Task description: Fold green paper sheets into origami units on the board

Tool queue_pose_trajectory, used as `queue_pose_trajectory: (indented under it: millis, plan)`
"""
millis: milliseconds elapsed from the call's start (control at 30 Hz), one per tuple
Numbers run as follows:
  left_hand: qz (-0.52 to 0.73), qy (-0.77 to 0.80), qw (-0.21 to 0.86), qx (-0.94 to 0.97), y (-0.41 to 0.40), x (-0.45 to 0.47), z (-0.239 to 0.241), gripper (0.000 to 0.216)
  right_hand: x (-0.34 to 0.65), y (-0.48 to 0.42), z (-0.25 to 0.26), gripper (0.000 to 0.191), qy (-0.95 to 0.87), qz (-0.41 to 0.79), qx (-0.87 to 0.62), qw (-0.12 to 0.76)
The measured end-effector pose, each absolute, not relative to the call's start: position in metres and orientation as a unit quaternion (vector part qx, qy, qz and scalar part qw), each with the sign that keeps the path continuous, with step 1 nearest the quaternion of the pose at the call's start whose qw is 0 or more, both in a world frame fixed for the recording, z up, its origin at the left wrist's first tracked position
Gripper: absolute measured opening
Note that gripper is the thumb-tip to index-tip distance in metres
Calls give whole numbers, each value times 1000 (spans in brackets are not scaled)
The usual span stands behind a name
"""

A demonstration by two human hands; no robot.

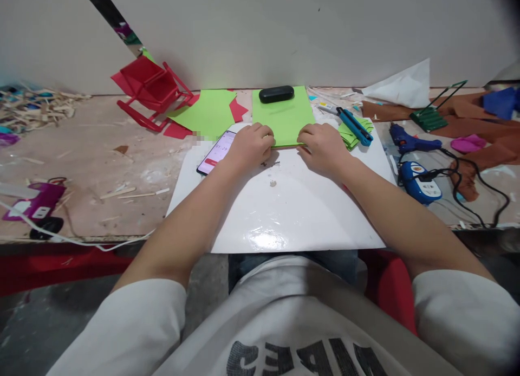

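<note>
A bright green sheet (pixel 284 124) lies at the back of the white board (pixel 292 202), with a black oblong case (pixel 277 94) resting on its far part. My left hand (pixel 254 144) has its curled fingers at the sheet's near left corner. At the near right corner, my right hand (pixel 322 147) holds the edge the same way, thumb below and fingers on top. A thin brownish layer shows under the near edge between the hands. Close to my left forearm is a phone (pixel 217 151) with a timer on its screen. Beyond my right hand, a blue utility knife (pixel 355 127) lies on small green pieces (pixel 345 137).
A red miniature rocking chair (pixel 152 91) stands at the back left near another green sheet (pixel 215 110). On the right are a blue glue gun (pixel 412 140), a blue-white power socket (pixel 420 182) and looping black cables. A purple device (pixel 38 200) and wood sticks (pixel 36 108) lie left.
</note>
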State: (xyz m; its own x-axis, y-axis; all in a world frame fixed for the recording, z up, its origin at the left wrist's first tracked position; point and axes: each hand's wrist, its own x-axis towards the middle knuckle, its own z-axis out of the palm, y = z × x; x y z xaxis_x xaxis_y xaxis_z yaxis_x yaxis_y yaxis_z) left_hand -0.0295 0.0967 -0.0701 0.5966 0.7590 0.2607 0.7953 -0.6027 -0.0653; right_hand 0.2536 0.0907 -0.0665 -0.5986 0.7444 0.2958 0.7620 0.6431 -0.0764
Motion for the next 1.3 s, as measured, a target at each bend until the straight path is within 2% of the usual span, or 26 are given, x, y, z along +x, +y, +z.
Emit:
queue_pose_trajectory:
  millis: [200, 467, 700, 967, 1300]
  plan:
    - [-102, -437, 85, -890, 93, -28, -71, 32, 246, 86, -70, 33, -909, -41, -394, 133]
    - [-133, -486, -17, -864, 85, -33, -67, 29, 242, 91, -77, 38, -895, -69, -426, 114]
    - [-145, -513, -70, -843, 91, -33, -68, 23, 246, 94, -76, 31, -881, -51, -453, 124]
    - [-154, -518, -70, -839, 88, -33, -68, 18, 248, 95, -79, 32, -870, -31, -465, 158]
    - [-164, -524, -69, -833, 84, -26, -70, 23, 246, 93, -78, 37, -855, -14, -493, 162]
